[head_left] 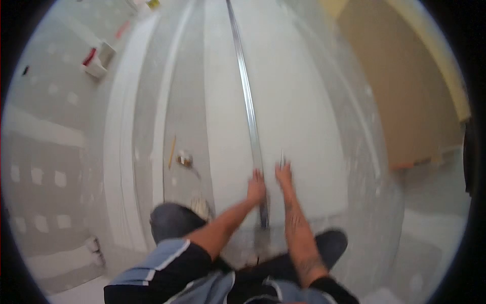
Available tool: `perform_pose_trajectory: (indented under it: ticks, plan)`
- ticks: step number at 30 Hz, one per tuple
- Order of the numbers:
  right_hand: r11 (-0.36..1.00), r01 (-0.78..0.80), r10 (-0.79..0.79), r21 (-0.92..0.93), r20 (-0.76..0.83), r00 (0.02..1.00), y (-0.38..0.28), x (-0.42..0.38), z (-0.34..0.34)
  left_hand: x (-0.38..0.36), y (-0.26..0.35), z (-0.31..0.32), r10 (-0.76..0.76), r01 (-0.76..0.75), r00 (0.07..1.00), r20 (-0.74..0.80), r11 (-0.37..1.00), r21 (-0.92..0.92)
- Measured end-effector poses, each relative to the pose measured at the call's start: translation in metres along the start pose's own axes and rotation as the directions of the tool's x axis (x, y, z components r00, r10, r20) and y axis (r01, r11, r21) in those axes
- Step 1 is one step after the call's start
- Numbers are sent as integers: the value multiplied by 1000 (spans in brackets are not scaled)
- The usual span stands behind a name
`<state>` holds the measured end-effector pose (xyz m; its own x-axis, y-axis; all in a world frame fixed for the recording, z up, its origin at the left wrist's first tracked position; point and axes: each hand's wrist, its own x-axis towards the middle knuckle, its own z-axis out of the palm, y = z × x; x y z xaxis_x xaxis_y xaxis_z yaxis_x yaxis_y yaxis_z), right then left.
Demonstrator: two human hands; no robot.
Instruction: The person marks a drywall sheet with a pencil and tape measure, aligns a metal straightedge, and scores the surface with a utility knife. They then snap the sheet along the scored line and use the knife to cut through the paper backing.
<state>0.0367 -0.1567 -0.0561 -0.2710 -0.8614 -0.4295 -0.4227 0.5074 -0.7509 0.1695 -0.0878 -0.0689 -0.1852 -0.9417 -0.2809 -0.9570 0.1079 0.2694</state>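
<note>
A long, shiny metal strip (pixel 247 96) lies lengthwise on a white board (pixel 298 101) in front of me. My left hand (pixel 257 187) is on the strip near its close end, holding it against the board. Just right of the strip, my right hand (pixel 284 175) is closed around a thin, pointed tool (pixel 283 156). The tool's tip points away from me, and blur hides its exact kind. My knees rest at the near edge of the board.
A yellow pencil (pixel 172 151) and a tape measure (pixel 185 159) lie left of the board. Long white strips (pixel 124 131) run along the left. A brown sheet (pixel 405 86) stands at the right. A white box (pixel 99 60) is by the patched wall (pixel 45 147).
</note>
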Motion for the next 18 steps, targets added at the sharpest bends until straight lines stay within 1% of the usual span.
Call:
perform_pose_trajectory:
  ticks: [1, 2, 3, 4, 6, 7, 8, 9, 10, 11, 12, 13, 14, 15, 16, 17, 18]
  plan:
    - [991, 78, -88, -104, -91, 992, 27, 15, 17, -5, 5, -21, 64, -77, 996, 69, 977, 199]
    - [975, 172, -185, -141, -80, 979, 13, 7, 7, -13, 11, -36, 80, -113, 988, 132, 958, 265]
    - [973, 163, -170, -161, -34, 985, -11, 0, -3, -13, 14, -43, 62, -104, 988, 139, 944, 312]
    - [996, 58, -64, 63, 106, 992, -29, 0, -7, -9, 14, -43, 44, -95, 986, 160, 942, 322]
    - [963, -129, 70, 238, 240, 968, -61, -8, -11, -12, 19, -50, 23, -83, 983, 182, 940, 330]
    - [963, -136, 76, 235, 245, 967, -67, -7, -9, -12, 21, -58, 22, -101, 972, 234, 937, 334]
    - [976, -121, 79, 178, 228, 971, -75, -5, -6, -10, 22, -67, 22, -121, 959, 282, 933, 340]
    - [987, -109, 82, 122, 211, 974, -77, -3, -2, -7, 18, -58, 20, -122, 958, 287, 932, 342]
    - [985, -111, 82, 130, 209, 974, -67, 3, 4, -7, 18, -45, 37, -111, 976, 217, 933, 343]
    - [995, 97, -95, -21, 87, 992, -57, 10, 18, -7, 12, -30, 49, -100, 987, 153, 934, 342]
    - [939, 281, -289, -199, -9, 957, -49, 16, 27, -8, 12, -35, 52, -105, 986, 159, 933, 344]
    - [941, 278, -286, -196, -14, 958, -51, 19, 28, -8, 18, -47, 42, -111, 976, 212, 939, 326]
    - [925, 319, -326, -209, 2, 945, -52, 19, 30, -10, 23, -59, 34, -119, 963, 267, 944, 308]
    - [907, 359, -364, -221, 18, 931, -55, 19, 31, -10, 24, -62, 39, -127, 961, 273, 942, 311]
    - [910, 352, -357, -219, 16, 934, -58, 20, 31, -10, 25, -66, 35, -128, 955, 293, 943, 306]
    - [974, 221, -217, -44, 75, 973, -62, 20, 30, -10, 27, -70, 28, -126, 950, 311, 946, 300]
    - [990, 68, -87, 122, 158, 984, -67, 20, 30, -9, 25, -67, 27, -126, 949, 313, 946, 300]
